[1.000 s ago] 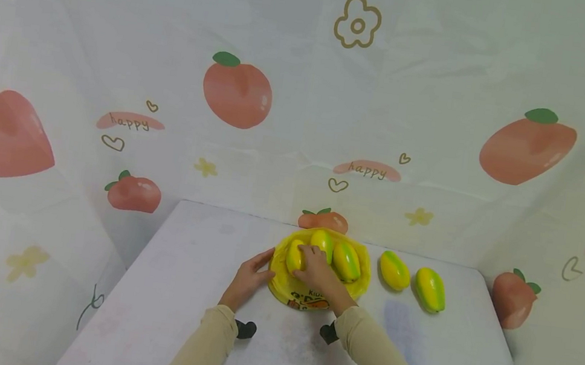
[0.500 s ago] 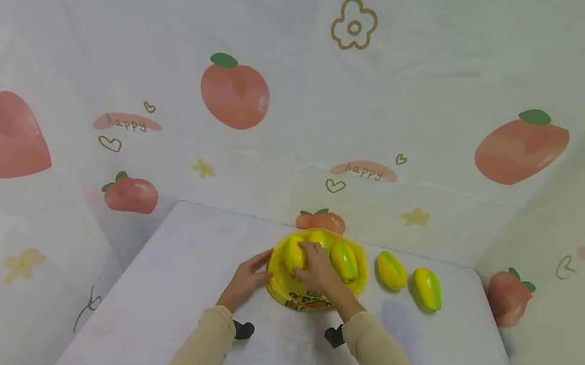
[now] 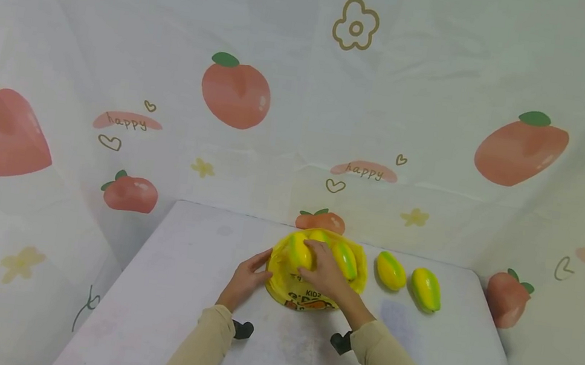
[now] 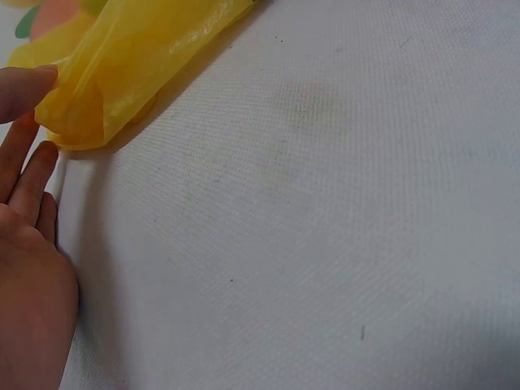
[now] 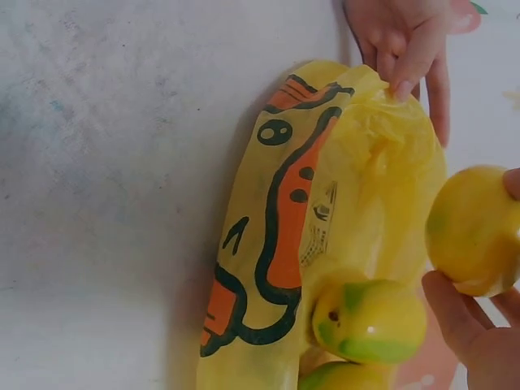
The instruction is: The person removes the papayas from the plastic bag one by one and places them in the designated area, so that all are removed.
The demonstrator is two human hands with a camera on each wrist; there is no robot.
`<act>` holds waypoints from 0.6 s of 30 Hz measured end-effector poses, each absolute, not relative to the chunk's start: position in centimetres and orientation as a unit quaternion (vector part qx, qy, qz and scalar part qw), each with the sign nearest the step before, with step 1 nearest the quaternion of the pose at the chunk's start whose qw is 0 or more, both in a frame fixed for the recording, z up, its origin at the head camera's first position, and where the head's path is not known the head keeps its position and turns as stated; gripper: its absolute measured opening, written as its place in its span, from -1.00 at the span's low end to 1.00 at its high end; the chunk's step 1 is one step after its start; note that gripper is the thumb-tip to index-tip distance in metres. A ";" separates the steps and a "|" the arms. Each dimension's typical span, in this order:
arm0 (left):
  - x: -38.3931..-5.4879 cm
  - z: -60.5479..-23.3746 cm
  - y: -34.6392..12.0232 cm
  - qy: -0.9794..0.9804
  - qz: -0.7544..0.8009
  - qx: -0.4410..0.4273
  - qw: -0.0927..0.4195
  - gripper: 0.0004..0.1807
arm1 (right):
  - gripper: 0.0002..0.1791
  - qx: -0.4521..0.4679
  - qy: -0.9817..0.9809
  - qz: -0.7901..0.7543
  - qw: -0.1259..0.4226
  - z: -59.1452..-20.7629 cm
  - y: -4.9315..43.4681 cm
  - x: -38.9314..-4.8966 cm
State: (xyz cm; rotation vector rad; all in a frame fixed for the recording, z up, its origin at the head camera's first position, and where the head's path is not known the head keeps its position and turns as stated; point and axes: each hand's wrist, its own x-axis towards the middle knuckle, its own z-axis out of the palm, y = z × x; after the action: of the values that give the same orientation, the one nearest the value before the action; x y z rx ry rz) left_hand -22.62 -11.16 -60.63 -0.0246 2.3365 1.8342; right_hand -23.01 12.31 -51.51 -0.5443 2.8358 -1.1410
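My right hand [image 3: 324,268] holds a yellow-green mango [image 3: 299,252] by its side, above the near left part of a yellow plastic bag [image 3: 279,287] with printed letters and a cartoon. In the right wrist view, the held mango [image 5: 475,231] is apart from the mangoes in the bag; one of these [image 5: 370,318] shows fully. In the head view, another mango [image 3: 345,261] lies in the bag and one behind is mostly hidden. My left hand [image 3: 247,277] touches the bag's left side. In the left wrist view, its fingers [image 4: 32,183] are straight, with the thumb spread above.
Two more mangoes, one nearer the bag [image 3: 391,271] and one farther right [image 3: 426,289], lie on the white table [image 3: 194,268]. A printed cloth [image 3: 300,116] rises directly behind the table and along both sides. Black wrist devices [image 3: 341,342] sit close to the tabletop.
The right hand has lifted the mango slightly from the bag's left part, and the right forearm has shifted right. The left hand keeps its place at the bag's side.
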 end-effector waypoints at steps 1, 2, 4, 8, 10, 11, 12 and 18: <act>-22.6 -60.6 -11.2 0.783 0.616 -0.009 0.086 -0.34 | -0.27 -0.177 0.912 -0.370 0.018 -51.5 12.4 -22.9; -22.7 -60.6 -11.2 0.783 0.616 -0.009 0.087 -0.34 | -0.27 -0.178 0.911 -0.373 0.019 -51.4 12.6 -22.8; -22.7 -60.6 -11.2 0.783 0.616 -0.010 0.088 -0.34 | -0.27 -0.180 0.908 -0.378 0.018 -51.3 12.9 -22.6; -22.6 -60.6 -11.2 0.785 0.614 -0.004 0.086 -0.34 | -0.26 -0.177 0.909 -0.377 0.010 -51.1 13.9 -22.2; -22.6 -60.6 -11.2 0.786 0.612 -0.003 0.086 -0.34 | -0.26 -0.176 0.910 -0.376 0.005 -51.1 14.5 -22.0; -22.6 -60.6 -11.2 0.786 0.612 -0.002 0.085 -0.34 | -0.26 -0.175 0.910 -0.376 0.004 -51.0 14.8 -22.0; -22.6 -60.6 -11.2 0.786 0.613 -0.002 0.084 -0.34 | -0.26 -0.174 0.911 -0.375 0.003 -51.0 15.1 -21.9; -22.7 -60.8 -11.3 0.781 0.619 -0.006 0.081 -0.34 | -0.25 -0.165 0.913 -0.374 0.002 -50.9 16.8 -21.6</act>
State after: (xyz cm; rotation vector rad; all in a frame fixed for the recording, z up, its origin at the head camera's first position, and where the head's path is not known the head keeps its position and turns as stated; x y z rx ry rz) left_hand -22.71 -11.25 -60.81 -0.0173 2.3347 1.8507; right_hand -21.56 16.77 -50.91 -0.5164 2.8643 -1.1735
